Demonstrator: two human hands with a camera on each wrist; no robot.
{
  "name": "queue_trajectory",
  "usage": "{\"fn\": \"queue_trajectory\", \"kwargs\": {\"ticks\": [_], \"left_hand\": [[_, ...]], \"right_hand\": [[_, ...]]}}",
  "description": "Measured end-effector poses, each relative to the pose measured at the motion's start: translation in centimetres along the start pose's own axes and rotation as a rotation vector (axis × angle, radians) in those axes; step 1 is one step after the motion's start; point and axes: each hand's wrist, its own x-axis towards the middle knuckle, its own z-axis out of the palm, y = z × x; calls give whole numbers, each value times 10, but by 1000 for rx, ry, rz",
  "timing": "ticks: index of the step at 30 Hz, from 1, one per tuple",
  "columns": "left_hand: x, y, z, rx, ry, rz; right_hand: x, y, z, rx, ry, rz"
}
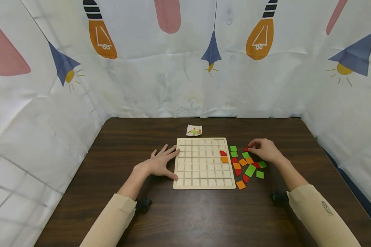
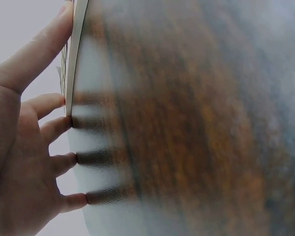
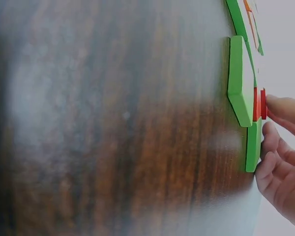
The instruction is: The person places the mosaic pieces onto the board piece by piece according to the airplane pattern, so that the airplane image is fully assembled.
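Note:
A pale wooden grid board [image 1: 201, 169] lies on the table, with a red quarter-round tile [image 1: 223, 153] and an orange square tile [image 1: 224, 159] in cells near its right edge. My left hand [image 1: 159, 164] is spread at the board's left side, its thumb and index fingertip touching the rim; in the left wrist view the other fingertips rest on the tabletop. Beyond the board's right side, my right hand [image 1: 263, 150] pinches a red tile [image 1: 246, 149] between thumb and fingers. That red tile [image 3: 263, 104] shows edge-on in the right wrist view, close to green tiles [image 3: 242, 81].
Loose green, orange and red tiles [image 1: 250, 170] are scattered right of the board, one orange square [image 1: 240, 185] nearest the front. A small pattern card [image 1: 194, 130] lies behind the board. The dark wooden table [image 1: 201, 216] meets a printed curtain [image 1: 179, 89] at its back.

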Motion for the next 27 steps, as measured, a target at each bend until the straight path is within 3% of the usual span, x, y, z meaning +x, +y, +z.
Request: {"fn": "queue_trajectory", "kwargs": {"ticks": [7, 17, 27], "left_hand": [[-1, 0, 0, 5, -3, -8], [-2, -1, 1, 7, -5, -11], [-2, 1, 0, 11, -5, -12]], "right_hand": [[1, -1, 0, 5, 3, -22], [3, 1, -5, -5, -92, -50], [2, -2, -5, -16, -93, -44]]}}
